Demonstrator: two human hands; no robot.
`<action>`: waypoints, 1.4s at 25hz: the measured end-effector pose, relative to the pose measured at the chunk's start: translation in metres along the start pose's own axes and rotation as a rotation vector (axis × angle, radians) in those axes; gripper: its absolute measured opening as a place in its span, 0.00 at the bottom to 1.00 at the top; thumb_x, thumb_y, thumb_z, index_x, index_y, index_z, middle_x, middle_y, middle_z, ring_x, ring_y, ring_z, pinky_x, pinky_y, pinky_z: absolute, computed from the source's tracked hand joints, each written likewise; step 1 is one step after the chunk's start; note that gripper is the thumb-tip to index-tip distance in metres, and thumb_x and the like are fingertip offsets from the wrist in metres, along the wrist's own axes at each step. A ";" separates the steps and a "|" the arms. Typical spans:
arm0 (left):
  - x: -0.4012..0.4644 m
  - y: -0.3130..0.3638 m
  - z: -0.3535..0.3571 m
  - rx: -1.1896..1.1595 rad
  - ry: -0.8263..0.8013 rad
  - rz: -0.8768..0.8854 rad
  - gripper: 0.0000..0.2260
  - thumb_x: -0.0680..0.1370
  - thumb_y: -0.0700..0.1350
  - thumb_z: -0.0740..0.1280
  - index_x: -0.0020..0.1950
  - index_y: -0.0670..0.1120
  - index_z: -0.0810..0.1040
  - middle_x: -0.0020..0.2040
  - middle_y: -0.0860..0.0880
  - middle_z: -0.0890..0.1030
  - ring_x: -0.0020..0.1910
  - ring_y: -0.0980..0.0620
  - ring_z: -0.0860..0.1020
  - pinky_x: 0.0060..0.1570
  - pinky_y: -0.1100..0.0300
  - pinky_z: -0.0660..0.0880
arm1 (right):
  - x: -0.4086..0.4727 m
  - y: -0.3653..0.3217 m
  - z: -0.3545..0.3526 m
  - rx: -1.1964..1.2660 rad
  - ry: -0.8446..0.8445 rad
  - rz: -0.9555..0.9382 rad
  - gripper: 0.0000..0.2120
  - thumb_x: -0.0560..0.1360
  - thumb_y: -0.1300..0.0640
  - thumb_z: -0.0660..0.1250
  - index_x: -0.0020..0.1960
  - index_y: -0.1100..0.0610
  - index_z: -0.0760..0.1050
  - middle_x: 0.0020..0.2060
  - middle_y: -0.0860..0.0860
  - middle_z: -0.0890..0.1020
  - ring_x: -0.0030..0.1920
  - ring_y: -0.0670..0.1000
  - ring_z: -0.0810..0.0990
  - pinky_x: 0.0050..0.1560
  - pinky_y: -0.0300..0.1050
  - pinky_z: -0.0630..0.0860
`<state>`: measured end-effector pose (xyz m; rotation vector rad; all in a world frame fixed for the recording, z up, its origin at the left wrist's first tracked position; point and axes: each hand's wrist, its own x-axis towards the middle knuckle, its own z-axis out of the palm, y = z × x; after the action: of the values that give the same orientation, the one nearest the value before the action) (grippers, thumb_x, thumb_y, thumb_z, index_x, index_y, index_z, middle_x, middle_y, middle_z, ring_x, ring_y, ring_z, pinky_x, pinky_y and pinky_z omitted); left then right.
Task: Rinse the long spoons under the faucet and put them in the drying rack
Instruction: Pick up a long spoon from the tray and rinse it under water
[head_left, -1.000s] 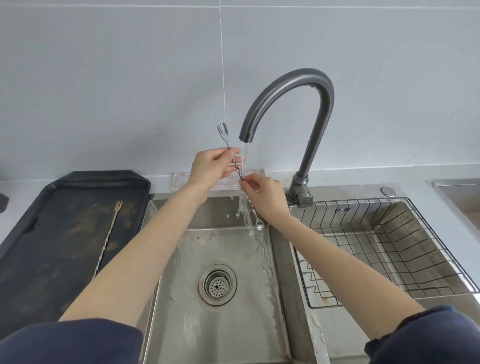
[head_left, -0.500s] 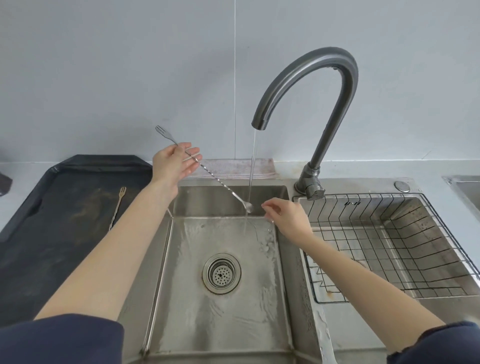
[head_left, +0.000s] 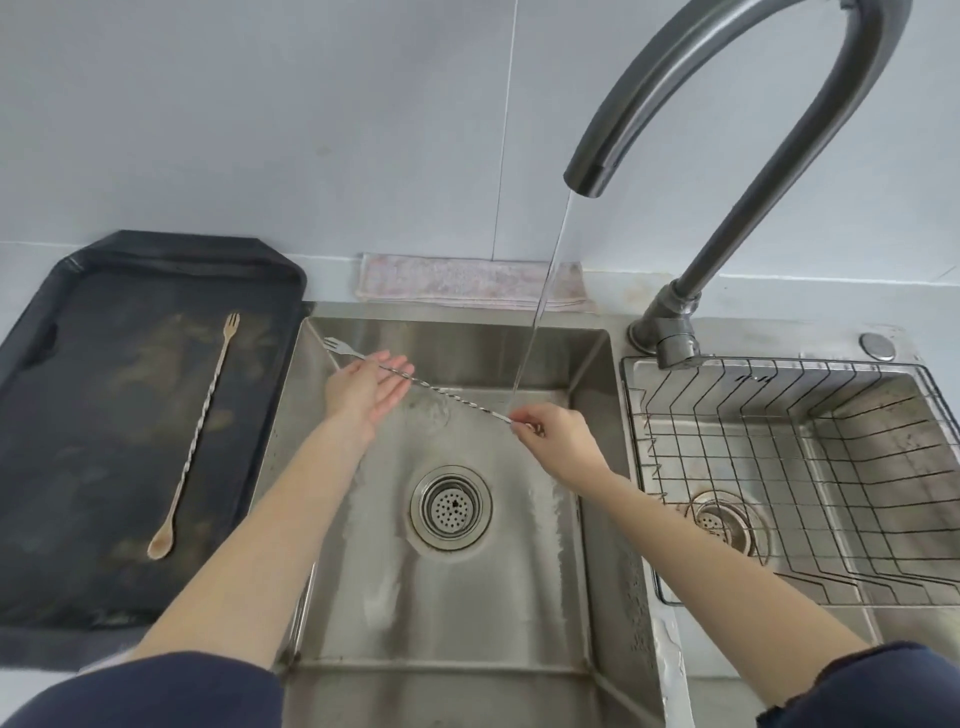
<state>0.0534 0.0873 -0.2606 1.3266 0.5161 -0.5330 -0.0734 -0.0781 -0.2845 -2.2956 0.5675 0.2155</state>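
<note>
A long twisted silver spoon (head_left: 452, 396) with a small fork at its far end stretches across the left sink basin (head_left: 467, 597). My right hand (head_left: 558, 436) pinches its bowl end, right under the thin stream from the dark faucet (head_left: 737, 150). My left hand (head_left: 366, 389) is flat with fingers apart, and the handle lies across the fingers. A second long spoon (head_left: 195, 441), gold-coloured, lies on the black tray (head_left: 67, 571) at the left. The wire drying rack (head_left: 800, 483) sits in the right basin and looks bare.
A folded pinkish cloth (head_left: 467, 283) lies behind the sink against the wall. The drain strainer (head_left: 451, 506) is in the middle of the left basin. A small round button (head_left: 877, 346) sits on the sink deck behind the rack.
My right hand has taken hold of the spoon's bowl end. My left hand has opened flat, and the spoon now lies lower over the basin. The camera has tilted down and closer.
</note>
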 end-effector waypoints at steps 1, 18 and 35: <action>0.007 -0.009 -0.005 -0.013 0.019 -0.043 0.12 0.80 0.36 0.55 0.39 0.44 0.71 0.47 0.44 0.78 0.33 0.55 0.81 0.40 0.64 0.80 | 0.003 0.005 0.004 -0.025 -0.024 0.028 0.10 0.77 0.57 0.62 0.54 0.56 0.80 0.50 0.55 0.84 0.51 0.56 0.79 0.54 0.49 0.76; 0.063 -0.121 -0.077 0.340 0.276 -0.297 0.13 0.77 0.30 0.60 0.34 0.41 0.69 0.34 0.43 0.74 0.27 0.54 0.77 0.19 0.72 0.74 | 0.021 0.069 0.072 -0.393 -0.277 0.205 0.11 0.78 0.61 0.58 0.58 0.58 0.76 0.59 0.57 0.74 0.61 0.57 0.74 0.54 0.49 0.75; 0.001 -0.069 -0.071 1.341 -0.133 0.066 0.23 0.76 0.42 0.64 0.70 0.40 0.65 0.70 0.40 0.70 0.69 0.42 0.68 0.68 0.54 0.66 | -0.019 0.008 0.030 -0.414 -0.314 0.148 0.22 0.78 0.53 0.58 0.71 0.54 0.64 0.70 0.54 0.70 0.69 0.56 0.68 0.70 0.53 0.62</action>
<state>0.0076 0.1463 -0.3256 2.5292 -0.0845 -0.9677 -0.0931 -0.0555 -0.3046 -2.5392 0.5686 0.8162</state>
